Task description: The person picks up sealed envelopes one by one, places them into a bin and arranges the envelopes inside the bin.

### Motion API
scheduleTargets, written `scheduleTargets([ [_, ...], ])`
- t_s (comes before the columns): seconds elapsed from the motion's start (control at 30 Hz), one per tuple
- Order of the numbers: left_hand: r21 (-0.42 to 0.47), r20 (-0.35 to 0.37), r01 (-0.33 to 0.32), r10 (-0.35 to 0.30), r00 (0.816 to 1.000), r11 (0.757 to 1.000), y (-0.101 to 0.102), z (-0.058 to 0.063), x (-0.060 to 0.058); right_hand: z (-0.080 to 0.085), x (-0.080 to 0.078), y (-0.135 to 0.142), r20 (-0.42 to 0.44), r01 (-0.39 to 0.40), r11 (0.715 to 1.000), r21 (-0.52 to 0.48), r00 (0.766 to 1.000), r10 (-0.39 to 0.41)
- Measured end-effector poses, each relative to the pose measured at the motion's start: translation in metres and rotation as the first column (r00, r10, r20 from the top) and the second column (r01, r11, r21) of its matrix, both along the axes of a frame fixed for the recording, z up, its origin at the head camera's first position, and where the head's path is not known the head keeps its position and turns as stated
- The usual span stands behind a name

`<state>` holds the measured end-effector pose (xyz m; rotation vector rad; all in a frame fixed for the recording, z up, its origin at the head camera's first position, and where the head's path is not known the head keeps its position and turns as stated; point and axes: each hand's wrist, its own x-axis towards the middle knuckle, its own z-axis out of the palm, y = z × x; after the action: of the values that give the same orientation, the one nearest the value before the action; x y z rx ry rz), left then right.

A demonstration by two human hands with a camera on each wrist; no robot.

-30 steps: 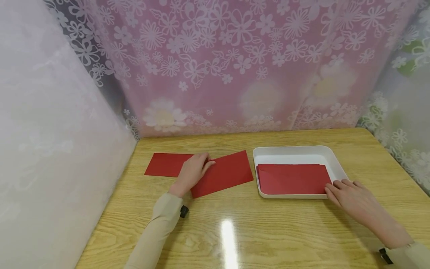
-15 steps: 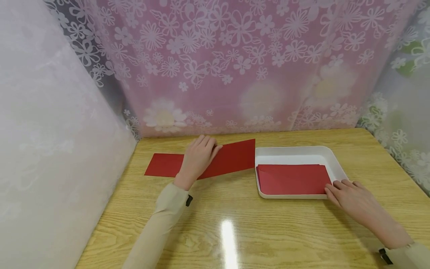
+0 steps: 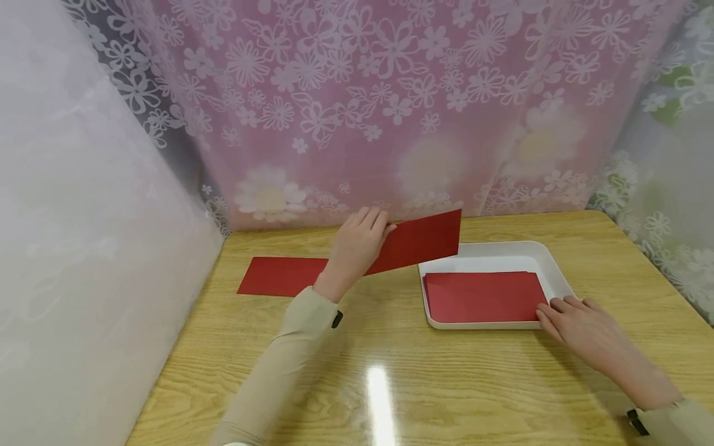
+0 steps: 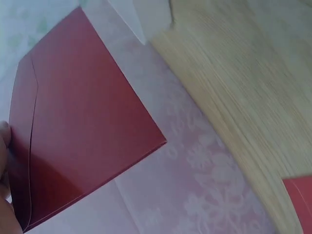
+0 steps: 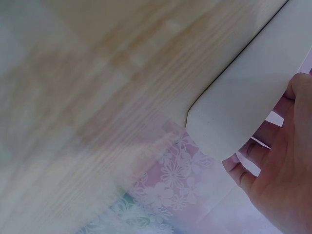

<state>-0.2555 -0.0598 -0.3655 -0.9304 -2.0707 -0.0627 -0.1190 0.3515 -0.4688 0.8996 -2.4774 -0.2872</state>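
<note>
My left hand holds a red envelope by its long edge, raised above the table and tilted, its right end overlapping the tray's back left corner in the head view. The left wrist view shows the envelope's flap side, with fingertips at the left edge. At the front right corner of a white tray, my right hand grips the rim; its fingers curl over the wall in the right wrist view. Inside the tray lie stacked red envelopes, their edges slightly uneven.
Another red envelope lies flat on the wooden table, left of the tray and partly hidden by the left hand. A pink flowered curtain hangs behind the table's back edge. A pale sheet borders the left side.
The left hand has lifted the red envelope off the table and carried it right and toward the back, to the tray's edge. The right hand has stayed at the tray's corner.
</note>
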Motion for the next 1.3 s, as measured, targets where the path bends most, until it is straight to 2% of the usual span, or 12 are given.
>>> scheduleTargets([
  [0.27,-0.025,0.039,0.101,-0.100,0.994,0.995,0.052,0.004,0.002,-0.003,-0.002,0.000,-0.002,0.001,1.000,-0.029,1.000,-0.001],
  [0.43,-0.077,0.091,0.117,-0.109,0.990,0.990,0.081,0.002,0.007,-0.003,-0.002,-0.002,-0.013,0.008,0.998,-0.055,1.000,-0.009],
  [0.5,-0.089,0.134,0.141,-0.128,0.983,0.986,0.092,-0.002,0.009,-0.003,-0.003,-0.003,-0.014,0.010,0.998,-0.062,1.000,-0.011],
  [0.6,-0.085,0.209,0.204,-0.183,0.961,0.975,0.108,-0.012,0.011,-0.003,-0.003,-0.003,-0.010,0.011,0.998,-0.062,1.000,-0.012],
  [0.73,-0.114,0.286,0.238,-0.198,0.937,0.964,0.125,-0.029,0.013,-0.002,-0.002,-0.002,0.012,0.013,0.999,-0.045,1.000,-0.013],
  [0.97,-0.188,0.424,0.241,-0.143,0.894,0.952,0.138,-0.049,0.017,0.001,0.001,-0.002,0.075,0.042,0.999,-0.008,0.996,-0.041],
  [1.07,-0.206,0.441,0.229,-0.119,0.890,0.951,0.140,-0.056,0.016,0.000,0.000,-0.002,0.057,0.038,0.999,-0.038,0.998,-0.035],
  [1.2,-0.251,0.454,0.185,-0.054,0.890,0.950,0.140,-0.061,0.015,-0.002,-0.001,0.000,0.025,0.010,1.000,-0.026,1.000,-0.010],
  [1.3,-0.309,0.482,0.152,0.017,0.876,0.939,0.139,-0.061,0.015,-0.002,0.000,0.001,0.026,0.013,1.000,-0.026,1.000,-0.012],
])
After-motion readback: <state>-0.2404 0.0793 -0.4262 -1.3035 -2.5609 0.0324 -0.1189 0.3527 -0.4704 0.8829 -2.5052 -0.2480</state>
